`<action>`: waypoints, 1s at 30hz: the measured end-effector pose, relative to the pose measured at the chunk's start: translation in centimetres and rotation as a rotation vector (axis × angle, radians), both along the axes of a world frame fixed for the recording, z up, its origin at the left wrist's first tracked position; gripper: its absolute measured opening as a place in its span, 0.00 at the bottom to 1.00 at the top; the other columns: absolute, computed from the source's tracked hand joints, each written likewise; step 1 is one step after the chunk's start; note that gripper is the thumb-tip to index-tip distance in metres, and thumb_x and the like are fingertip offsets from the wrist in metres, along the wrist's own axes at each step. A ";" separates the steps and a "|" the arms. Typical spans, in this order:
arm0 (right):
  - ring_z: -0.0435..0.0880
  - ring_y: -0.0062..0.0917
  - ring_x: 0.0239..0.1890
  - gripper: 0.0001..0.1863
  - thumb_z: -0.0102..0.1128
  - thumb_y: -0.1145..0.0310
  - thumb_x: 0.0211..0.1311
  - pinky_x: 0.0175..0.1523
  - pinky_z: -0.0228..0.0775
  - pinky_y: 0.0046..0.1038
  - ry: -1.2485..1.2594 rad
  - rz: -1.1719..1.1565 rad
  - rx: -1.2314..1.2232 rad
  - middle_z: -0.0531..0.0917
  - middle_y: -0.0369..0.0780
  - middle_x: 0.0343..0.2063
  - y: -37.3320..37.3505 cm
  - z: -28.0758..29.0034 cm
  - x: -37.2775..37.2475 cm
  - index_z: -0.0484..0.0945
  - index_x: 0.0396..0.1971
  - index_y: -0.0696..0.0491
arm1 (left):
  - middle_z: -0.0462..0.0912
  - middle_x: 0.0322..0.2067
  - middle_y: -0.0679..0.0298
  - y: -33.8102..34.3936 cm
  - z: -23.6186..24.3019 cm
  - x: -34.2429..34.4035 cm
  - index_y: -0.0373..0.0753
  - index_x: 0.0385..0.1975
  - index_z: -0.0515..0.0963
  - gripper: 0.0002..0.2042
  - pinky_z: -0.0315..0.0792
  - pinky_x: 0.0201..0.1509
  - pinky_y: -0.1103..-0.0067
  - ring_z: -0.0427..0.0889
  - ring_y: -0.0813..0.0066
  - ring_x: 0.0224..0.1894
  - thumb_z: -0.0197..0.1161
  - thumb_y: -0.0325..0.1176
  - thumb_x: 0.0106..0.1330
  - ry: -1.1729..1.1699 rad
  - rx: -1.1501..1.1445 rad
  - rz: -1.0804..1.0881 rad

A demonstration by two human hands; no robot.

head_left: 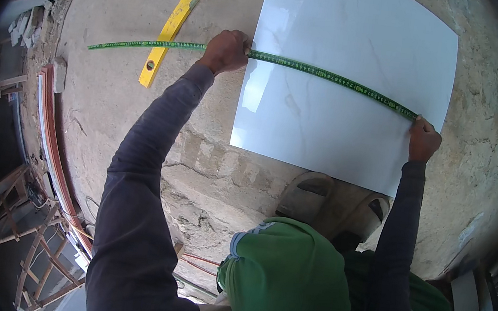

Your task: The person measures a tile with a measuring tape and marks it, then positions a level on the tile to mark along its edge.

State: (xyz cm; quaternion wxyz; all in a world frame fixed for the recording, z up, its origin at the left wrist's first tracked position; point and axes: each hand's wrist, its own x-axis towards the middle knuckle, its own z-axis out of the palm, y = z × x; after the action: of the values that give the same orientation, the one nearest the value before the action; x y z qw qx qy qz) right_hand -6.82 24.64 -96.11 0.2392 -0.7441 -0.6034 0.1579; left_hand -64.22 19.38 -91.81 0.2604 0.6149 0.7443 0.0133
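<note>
On the bare concrete floor (124, 3), a glossy white marble-veined slab (350, 37) lies flat, its far edge partly out of frame. Across it, a green measuring tape (333, 77): enters over the left edge, runs to just short of the right edge. Long axis side to side, right part slanting toward the slab's near right corner. Loose end points left, out on the floor; cannot tell whether the other end stops inside the fist. Yellow spirit level (175, 25) off the slab's left edge, slantwise, tape crossing over it. Left hand (227, 51) closed on the tape just outside the left edge; right hand (425, 141) pinched on it by the right edge. Hands well apart. Judged step: measuring the slab's width. Next move seems to call for a taut, straight tape and a reading at the edge.
</note>
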 end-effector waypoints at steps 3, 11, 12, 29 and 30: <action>0.94 0.32 0.32 0.16 0.72 0.62 0.70 0.45 0.84 0.33 0.007 -0.019 -0.039 0.94 0.49 0.31 0.1 0.4 -0.1 0.95 0.44 0.60 | 0.92 0.39 0.45 0.0 -0.2 -0.2 0.35 0.40 0.90 0.09 0.84 0.52 0.57 0.91 0.43 0.42 0.63 0.26 0.67 0.010 -0.023 0.004; 0.91 0.29 0.28 0.16 0.71 0.61 0.70 0.42 0.83 0.32 -0.038 -0.008 -0.023 0.92 0.46 0.24 -0.1 0.2 -0.4 0.95 0.42 0.59 | 0.92 0.38 0.46 -0.1 -1.1 -0.6 0.36 0.39 0.90 0.09 0.84 0.51 0.58 0.92 0.43 0.42 0.64 0.27 0.67 0.024 0.006 -0.014; 0.91 0.29 0.28 0.16 0.71 0.61 0.70 0.42 0.83 0.32 -0.039 -0.009 -0.024 0.92 0.46 0.24 0.1 0.3 -0.5 0.95 0.42 0.59 | 0.91 0.38 0.46 0.0 -1.0 -0.6 0.35 0.39 0.90 0.09 0.84 0.51 0.58 0.92 0.43 0.42 0.64 0.27 0.67 0.021 0.000 -0.016; 0.86 0.23 0.26 0.19 0.69 0.59 0.72 0.40 0.80 0.30 -0.087 0.020 -0.051 0.88 0.40 0.20 0.4 0.4 -0.4 0.94 0.43 0.63 | 0.91 0.37 0.44 -0.1 -0.7 -0.5 0.36 0.40 0.90 0.09 0.83 0.50 0.56 0.91 0.42 0.41 0.63 0.28 0.69 0.007 -0.004 -0.013; 0.86 0.23 0.26 0.19 0.69 0.59 0.72 0.40 0.80 0.30 -0.086 0.021 -0.052 0.88 0.40 0.20 0.1 0.4 -0.5 0.94 0.43 0.63 | 0.91 0.37 0.44 -0.2 -0.8 -0.6 0.35 0.40 0.90 0.09 0.83 0.50 0.56 0.91 0.42 0.41 0.63 0.29 0.69 0.005 -0.005 -0.007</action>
State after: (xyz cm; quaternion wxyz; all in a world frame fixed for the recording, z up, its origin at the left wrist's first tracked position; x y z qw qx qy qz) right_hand -7.36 24.78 -95.69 0.1922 -0.7499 -0.6165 0.1438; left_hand -64.85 19.20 -92.59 0.2602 0.6168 0.7428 0.0089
